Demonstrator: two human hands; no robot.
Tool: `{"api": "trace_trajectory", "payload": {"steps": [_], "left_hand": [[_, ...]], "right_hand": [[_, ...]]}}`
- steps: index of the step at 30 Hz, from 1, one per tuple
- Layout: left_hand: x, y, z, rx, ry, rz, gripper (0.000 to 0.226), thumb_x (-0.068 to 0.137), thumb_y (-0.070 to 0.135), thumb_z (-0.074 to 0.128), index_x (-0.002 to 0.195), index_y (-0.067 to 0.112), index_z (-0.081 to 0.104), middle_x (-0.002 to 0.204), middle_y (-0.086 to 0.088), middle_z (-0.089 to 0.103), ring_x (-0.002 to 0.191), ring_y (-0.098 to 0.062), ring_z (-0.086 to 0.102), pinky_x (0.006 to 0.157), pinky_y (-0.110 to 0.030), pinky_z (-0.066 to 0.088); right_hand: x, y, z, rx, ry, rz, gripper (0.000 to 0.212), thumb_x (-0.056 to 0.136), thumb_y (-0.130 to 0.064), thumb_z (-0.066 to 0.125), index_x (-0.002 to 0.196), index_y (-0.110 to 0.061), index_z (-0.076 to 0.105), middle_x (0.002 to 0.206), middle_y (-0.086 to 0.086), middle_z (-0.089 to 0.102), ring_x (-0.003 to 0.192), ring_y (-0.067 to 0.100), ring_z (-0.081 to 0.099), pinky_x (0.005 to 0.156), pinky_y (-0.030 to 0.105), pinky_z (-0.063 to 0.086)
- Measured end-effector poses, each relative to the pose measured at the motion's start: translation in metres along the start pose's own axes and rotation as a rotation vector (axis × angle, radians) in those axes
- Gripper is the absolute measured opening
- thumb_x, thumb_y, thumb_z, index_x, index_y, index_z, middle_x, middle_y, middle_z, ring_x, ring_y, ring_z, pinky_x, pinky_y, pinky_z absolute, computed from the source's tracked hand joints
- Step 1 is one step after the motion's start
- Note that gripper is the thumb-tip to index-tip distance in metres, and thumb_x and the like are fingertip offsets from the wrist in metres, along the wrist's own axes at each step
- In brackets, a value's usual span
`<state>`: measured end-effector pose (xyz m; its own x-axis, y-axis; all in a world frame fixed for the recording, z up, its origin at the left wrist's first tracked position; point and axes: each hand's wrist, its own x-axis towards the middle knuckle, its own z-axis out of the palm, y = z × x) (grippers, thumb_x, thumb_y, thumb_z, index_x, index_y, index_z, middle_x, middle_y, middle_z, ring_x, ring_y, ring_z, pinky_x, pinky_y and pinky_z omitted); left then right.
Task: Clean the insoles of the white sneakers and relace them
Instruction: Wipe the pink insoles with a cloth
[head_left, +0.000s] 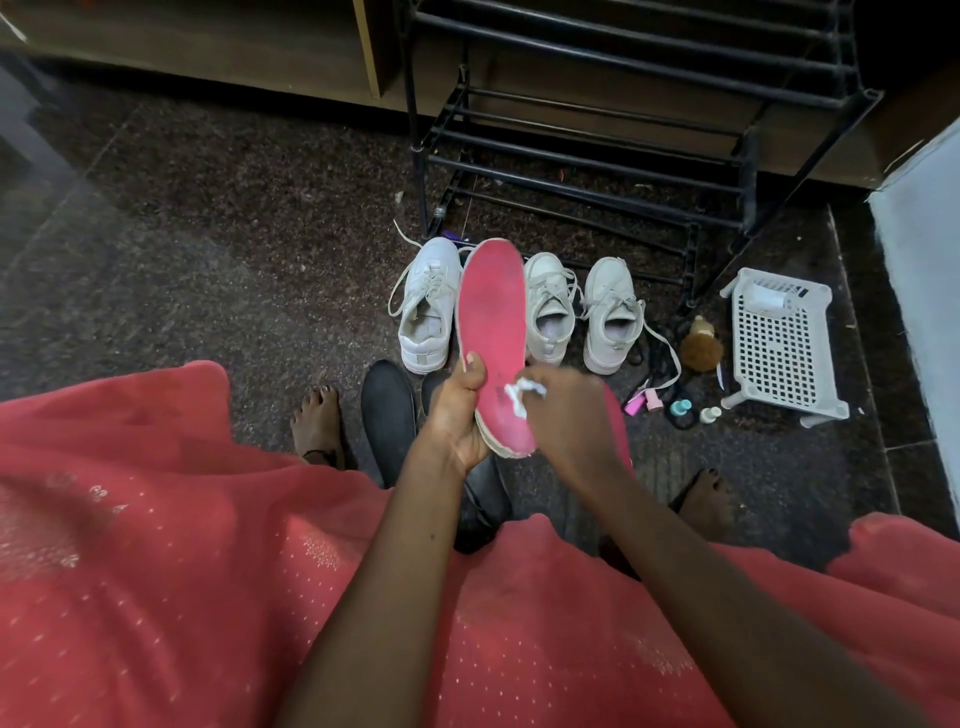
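A black metal shoe rack (748, 176) stands on the dark speckled stone floor (234, 234), against the base of a wooden cabinet (208, 47). To the right of the rack's foot a white perforated plastic basket (779, 343) lies tipped on its side. Just left of the basket sits a brown tufted item (701, 348), possibly a brush. In front of it three small bottles stand in a row: pink (644, 402), teal (678, 408) and white (710, 414). A pale panel (919, 291) bounds the right edge. A pink dotted garment (156, 571) fills the foreground.
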<state>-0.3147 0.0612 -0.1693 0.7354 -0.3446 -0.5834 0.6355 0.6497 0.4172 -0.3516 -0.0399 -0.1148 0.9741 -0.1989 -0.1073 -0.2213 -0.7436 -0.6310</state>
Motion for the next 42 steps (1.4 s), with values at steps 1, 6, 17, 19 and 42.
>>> {"api": "trace_trajectory", "payload": {"steps": [1, 6, 17, 19, 42], "left_hand": [[-0.002, 0.001, 0.002, 0.032, -0.018, -0.014, 0.04, 0.099, 0.031, 0.039, 0.124, 0.001, 0.048, 0.094, -0.017, 0.069, 0.075, -0.025, 0.071, 0.066, -0.041, 0.06], [-0.006, 0.009, 0.009, 0.051, -0.058, 0.004, 0.042, 0.101, 0.029, 0.036, 0.13, 0.002, 0.046, 0.089, -0.011, 0.071, 0.076, -0.02, 0.07, 0.072, -0.036, 0.059], [-0.002, 0.004, -0.002, -0.067, -0.111, -0.02, 0.05, 0.1, 0.034, 0.036, 0.141, 0.006, 0.036, 0.105, -0.019, 0.065, 0.085, -0.028, 0.07, 0.07, -0.048, 0.059], [-0.005, 0.001, 0.006, -0.015, -0.115, -0.045, 0.042, 0.1, 0.031, 0.036, 0.127, 0.002, 0.049, 0.098, -0.019, 0.066, 0.082, -0.027, 0.07, 0.078, -0.046, 0.058], [-0.013, 0.002, 0.005, -0.194, -0.309, -0.069, 0.076, 0.094, 0.059, 0.029, 0.108, -0.004, 0.067, 0.107, -0.025, 0.066, 0.099, -0.035, 0.066, 0.088, -0.048, 0.053]], "right_hand": [[0.009, 0.0, -0.002, -0.02, 0.038, -0.023, 0.023, 0.088, -0.003, 0.054, 0.102, -0.008, 0.072, 0.09, 0.015, 0.071, 0.072, 0.018, 0.061, 0.06, 0.013, 0.046], [0.032, -0.005, -0.007, -0.014, 0.116, -0.082, 0.02, 0.088, -0.004, 0.055, 0.102, -0.007, 0.07, 0.086, 0.018, 0.07, 0.077, 0.03, 0.065, 0.069, 0.041, 0.052], [-0.011, -0.013, -0.023, -0.02, -0.184, -0.163, 0.027, 0.079, -0.006, 0.05, 0.088, -0.012, 0.076, 0.078, 0.011, 0.071, 0.064, 0.018, 0.058, 0.056, 0.011, 0.043], [0.013, -0.016, -0.02, -0.009, -0.109, -0.112, 0.023, 0.085, -0.003, 0.054, 0.095, -0.011, 0.073, 0.085, 0.016, 0.069, 0.074, 0.024, 0.061, 0.071, 0.029, 0.051], [0.003, -0.032, -0.024, 0.125, -0.057, -0.095, 0.016, 0.085, -0.007, 0.06, 0.096, -0.011, 0.071, 0.079, 0.005, 0.069, 0.061, 0.01, 0.057, 0.058, 0.018, 0.047]]}}
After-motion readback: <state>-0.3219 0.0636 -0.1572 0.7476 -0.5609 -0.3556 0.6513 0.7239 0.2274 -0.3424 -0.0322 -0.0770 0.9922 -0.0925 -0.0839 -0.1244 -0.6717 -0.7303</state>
